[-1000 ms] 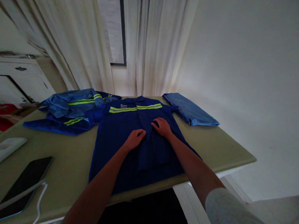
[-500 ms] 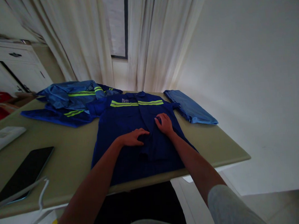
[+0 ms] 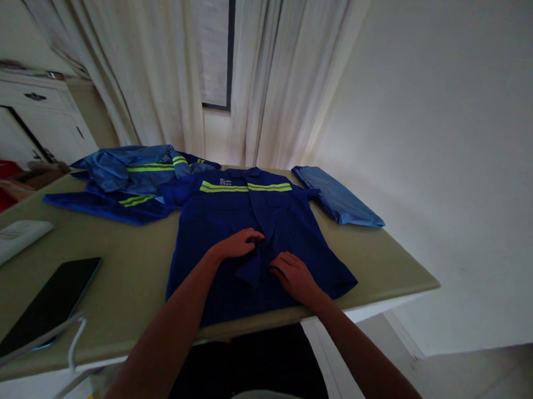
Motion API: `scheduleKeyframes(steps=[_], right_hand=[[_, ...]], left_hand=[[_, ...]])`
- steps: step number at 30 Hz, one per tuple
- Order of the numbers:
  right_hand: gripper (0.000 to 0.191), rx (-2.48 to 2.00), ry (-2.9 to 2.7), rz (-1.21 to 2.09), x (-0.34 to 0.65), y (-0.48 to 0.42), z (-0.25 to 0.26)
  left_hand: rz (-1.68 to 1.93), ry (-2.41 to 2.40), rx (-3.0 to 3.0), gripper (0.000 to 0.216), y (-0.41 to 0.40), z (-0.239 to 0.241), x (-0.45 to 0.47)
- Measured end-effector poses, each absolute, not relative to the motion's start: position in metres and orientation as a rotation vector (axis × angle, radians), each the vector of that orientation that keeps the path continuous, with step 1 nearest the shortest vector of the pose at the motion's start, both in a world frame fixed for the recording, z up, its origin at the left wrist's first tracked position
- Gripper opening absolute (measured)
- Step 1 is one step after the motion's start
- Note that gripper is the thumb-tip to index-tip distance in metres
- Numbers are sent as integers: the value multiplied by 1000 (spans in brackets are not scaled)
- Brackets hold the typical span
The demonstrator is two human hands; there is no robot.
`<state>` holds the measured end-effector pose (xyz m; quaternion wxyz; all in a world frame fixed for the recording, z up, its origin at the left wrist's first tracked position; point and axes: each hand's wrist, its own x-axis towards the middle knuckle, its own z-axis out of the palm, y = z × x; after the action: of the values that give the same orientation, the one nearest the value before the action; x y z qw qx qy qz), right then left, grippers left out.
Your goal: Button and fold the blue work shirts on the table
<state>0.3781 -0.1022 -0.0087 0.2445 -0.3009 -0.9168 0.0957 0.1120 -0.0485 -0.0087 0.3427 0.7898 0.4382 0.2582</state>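
Note:
A dark blue short-sleeved work shirt [image 3: 294, 222] lies spread front up, collar away from me, with a yellow-green reflective band across the chest. At the middle of its button front, my left hand [image 3: 239, 244] pinches the placket fabric between thumb and fingers. Lower and to the right, my right hand [image 3: 295, 278] has its fingers bent together on the cloth beside the placket; its fingertips are partly hidden. Below my left hand, the lower placket edge stands a little raised and folded.
A heap of blue reflective garments [image 3: 135, 170] lies at the table's far left. Folded blue clothing [image 3: 338, 196] sits at the right. On the left are a black tablet-like device [image 3: 48, 303], a white object [image 3: 16, 242] and a white cable [image 3: 73, 343]. Curtains [image 3: 152, 68] hang behind the table [image 3: 132, 278].
My right hand has moved down and toward the left along the shirt front, and its fingers have drawn together. My left hand stays near the placket, its fingers more closed.

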Motion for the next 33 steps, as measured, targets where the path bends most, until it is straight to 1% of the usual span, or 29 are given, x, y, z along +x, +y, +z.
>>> scheduleKeyframes(steps=[3, 7, 11, 16, 19, 23, 25, 29, 33], right_hand=[[25, -974, -2109, 420, 385, -92, -9], [40, -1283, -1635, 526, 396, -79, -11], [45, -1370, -1526, 582, 400, -73, -14], [44, -1400, -1520, 537, 399, -68, -19], [41, -1384, -1574, 434, 396, -69, -16], [38, -1189, -1750, 31, 380, -75, 4], [33, -1080, -1973, -94, 366, -73, 17], [18, -981, -2378, -55, 333, -45, 34], [14, -939, -2476, 35, 308, -11, 32]], left_hand=[[739, 1219, 2020, 32, -50, -7, 117], [742, 1289, 2033, 43, -53, -7, 120], [683, 1373, 2149, 42, -59, -9, 123], [784, 1385, 2173, 22, -60, -9, 130], [889, 1361, 2176, 15, -59, -7, 135], [1017, 1381, 2146, 11, -60, -2, 138], [1065, 1431, 2098, 10, -60, 1, 138], [1135, 1563, 2006, 8, -58, 1, 129], [1195, 1667, 1906, 12, -55, -1, 118]])
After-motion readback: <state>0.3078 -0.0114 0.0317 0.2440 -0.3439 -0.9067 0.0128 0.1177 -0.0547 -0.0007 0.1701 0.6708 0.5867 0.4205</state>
